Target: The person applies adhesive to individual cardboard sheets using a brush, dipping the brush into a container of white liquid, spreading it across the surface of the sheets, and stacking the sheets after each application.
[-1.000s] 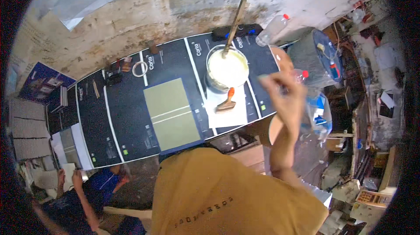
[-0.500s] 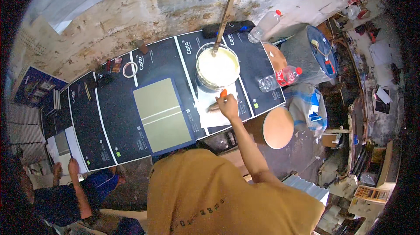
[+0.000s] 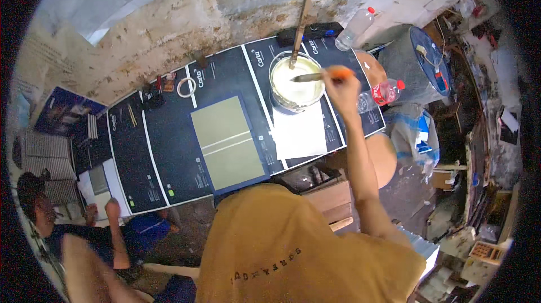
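Note:
My right hand (image 3: 344, 90) is closed round the orange handle of a brush (image 3: 307, 78), blurred by motion. The brush's dark, tapering end points left over a round bucket (image 3: 297, 105) of creamy white, thick liquid. A wooden stick (image 3: 302, 24) stands upright in the bucket, leaning on its far side. Below the bucket lies a white sheet (image 3: 298, 139) on the dark table covering. To its left, a pale green-grey panel (image 3: 228, 139) with two white stripes rests on a dark blue sheet. My left hand is out of view.
Clear bottles with red caps stand at the back (image 3: 356, 28) and lie right of the bucket (image 3: 383, 93). A blue-lidded drum (image 3: 429, 60) stands beyond the table. A tape roll (image 3: 186, 87) lies far left. A co-worker's hands (image 3: 111, 208) work at the left end; a blurred bare limb shows below.
My right hand has lifted the brush off the white sheet and moved it up and right, over the bucket. The whole view has shifted slightly. The blurred limb has appeared lower left.

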The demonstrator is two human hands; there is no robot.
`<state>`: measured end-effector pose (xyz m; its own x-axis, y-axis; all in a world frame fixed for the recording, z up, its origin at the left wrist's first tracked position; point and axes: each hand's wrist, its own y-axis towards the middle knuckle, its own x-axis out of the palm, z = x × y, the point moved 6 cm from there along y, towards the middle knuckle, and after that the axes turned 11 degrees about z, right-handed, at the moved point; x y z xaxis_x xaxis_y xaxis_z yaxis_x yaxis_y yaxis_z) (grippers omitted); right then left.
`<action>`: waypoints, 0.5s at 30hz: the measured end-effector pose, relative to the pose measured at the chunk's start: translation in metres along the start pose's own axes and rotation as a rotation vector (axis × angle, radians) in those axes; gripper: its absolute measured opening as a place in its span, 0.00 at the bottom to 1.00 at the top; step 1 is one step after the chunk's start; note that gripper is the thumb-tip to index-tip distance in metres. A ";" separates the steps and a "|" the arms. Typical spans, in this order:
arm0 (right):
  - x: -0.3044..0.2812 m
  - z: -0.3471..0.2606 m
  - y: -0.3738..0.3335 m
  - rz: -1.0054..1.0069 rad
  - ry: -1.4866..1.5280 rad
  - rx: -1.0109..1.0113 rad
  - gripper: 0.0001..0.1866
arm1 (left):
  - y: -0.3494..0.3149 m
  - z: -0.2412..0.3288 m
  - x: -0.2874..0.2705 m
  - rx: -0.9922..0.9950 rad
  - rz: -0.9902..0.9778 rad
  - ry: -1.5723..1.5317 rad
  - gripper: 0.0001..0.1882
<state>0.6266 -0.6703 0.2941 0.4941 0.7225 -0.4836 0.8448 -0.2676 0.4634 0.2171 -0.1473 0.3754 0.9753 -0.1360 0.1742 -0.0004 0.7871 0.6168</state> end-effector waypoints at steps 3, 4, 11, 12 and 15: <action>0.083 0.037 0.011 -0.100 0.013 -0.242 0.12 | 0.019 0.021 0.021 0.046 0.018 -0.152 0.30; 0.099 0.062 0.012 -0.111 0.006 -0.194 0.12 | 0.032 0.030 0.042 0.057 0.001 -0.311 0.30; 0.099 0.083 0.031 -0.272 -0.122 -0.138 0.19 | 0.011 -0.019 0.007 0.120 -0.008 0.094 0.34; 0.088 0.063 0.037 -0.238 -0.084 -0.090 0.20 | -0.013 -0.037 -0.025 0.161 -0.022 0.436 0.36; 0.054 0.019 0.060 -0.255 -0.087 -0.075 0.22 | -0.051 -0.099 -0.157 -0.202 0.234 0.450 0.35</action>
<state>0.7079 -0.6589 0.2817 0.2860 0.7023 -0.6519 0.9283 -0.0342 0.3703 0.0857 -0.1063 0.2410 0.9527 0.2923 -0.0838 -0.2292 0.8715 0.4336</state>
